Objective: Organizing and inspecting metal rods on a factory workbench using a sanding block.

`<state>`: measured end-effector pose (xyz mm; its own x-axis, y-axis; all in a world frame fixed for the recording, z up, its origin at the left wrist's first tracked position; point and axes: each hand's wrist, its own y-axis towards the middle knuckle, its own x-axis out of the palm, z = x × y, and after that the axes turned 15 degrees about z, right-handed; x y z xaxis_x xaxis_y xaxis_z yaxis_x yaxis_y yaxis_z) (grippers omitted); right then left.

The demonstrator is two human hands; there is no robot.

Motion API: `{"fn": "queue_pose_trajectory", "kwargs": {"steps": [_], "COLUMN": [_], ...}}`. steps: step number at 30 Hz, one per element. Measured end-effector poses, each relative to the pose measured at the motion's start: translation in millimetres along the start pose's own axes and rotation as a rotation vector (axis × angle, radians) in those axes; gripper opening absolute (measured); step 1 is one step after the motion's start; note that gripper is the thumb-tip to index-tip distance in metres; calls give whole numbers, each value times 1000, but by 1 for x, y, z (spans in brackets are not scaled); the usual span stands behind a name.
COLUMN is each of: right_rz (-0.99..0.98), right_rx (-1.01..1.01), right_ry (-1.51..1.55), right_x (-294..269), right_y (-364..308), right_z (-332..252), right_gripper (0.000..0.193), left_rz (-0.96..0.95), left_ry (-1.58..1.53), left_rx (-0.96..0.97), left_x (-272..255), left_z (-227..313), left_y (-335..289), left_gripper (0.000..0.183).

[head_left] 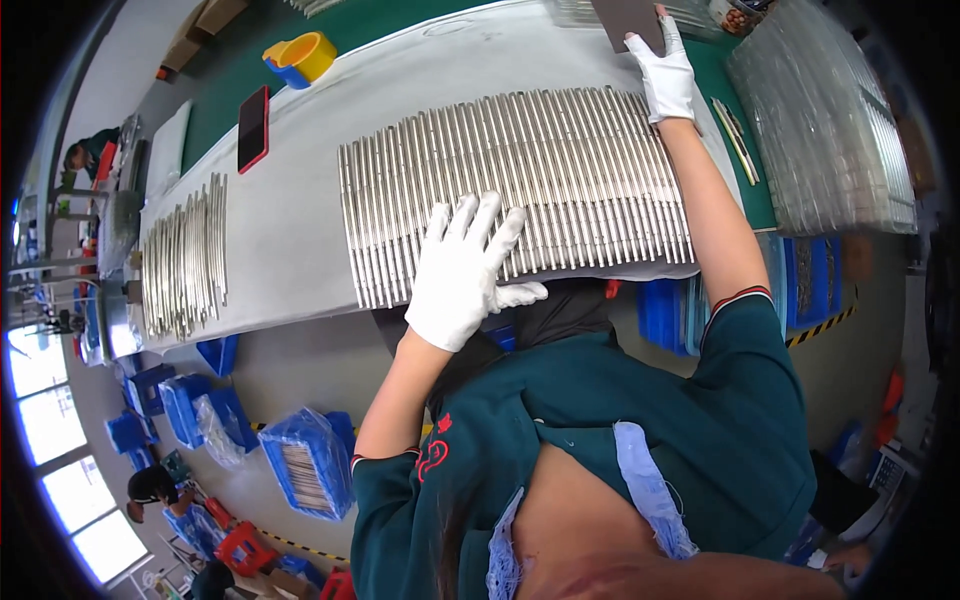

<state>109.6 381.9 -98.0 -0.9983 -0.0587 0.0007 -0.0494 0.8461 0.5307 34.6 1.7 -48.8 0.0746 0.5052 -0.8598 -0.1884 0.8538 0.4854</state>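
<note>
A wide row of slim silver metal rods lies side by side on the white-covered table. My left hand, in a white glove, rests its spread fingers on the near part of this row. At the far right, my right hand wears a white glove with some fingertips bare. Its thumb and fingers close on the edge of a dark brown flat board, which the picture's upper edge cuts off. A smaller group of silver rods lies apart at the left.
A red-edged phone and a yellow tape dispenser lie beyond the rods. Thin pens or tools and a stack of clear plastic trays are at the right. Blue crates stand on the floor; another person is at lower left.
</note>
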Motion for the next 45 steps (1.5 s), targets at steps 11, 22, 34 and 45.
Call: {"fn": "queue_pose_trajectory", "kwargs": {"steps": [11, 22, 34, 45], "right_rz": [-116, -89, -85, -78], "right_rx": [3, 30, 43, -109], "right_ry": [7, -97, -88, -335], "right_x": [-1, 0, 0, 3], "right_y": [0, 0, 0, -2], "right_z": [-26, -28, -28, -34], "right_gripper": [67, 68, 68, 72], "left_rz": [-40, 62, 99, -35], "left_ry": [34, 45, -33, -171], "left_rx": [44, 72, 69, 177], "left_x": [5, 14, 11, 39], "left_z": [9, 10, 14, 62], "left_y": [1, -10, -3, 50], "left_gripper": [73, 63, 62, 65]}}
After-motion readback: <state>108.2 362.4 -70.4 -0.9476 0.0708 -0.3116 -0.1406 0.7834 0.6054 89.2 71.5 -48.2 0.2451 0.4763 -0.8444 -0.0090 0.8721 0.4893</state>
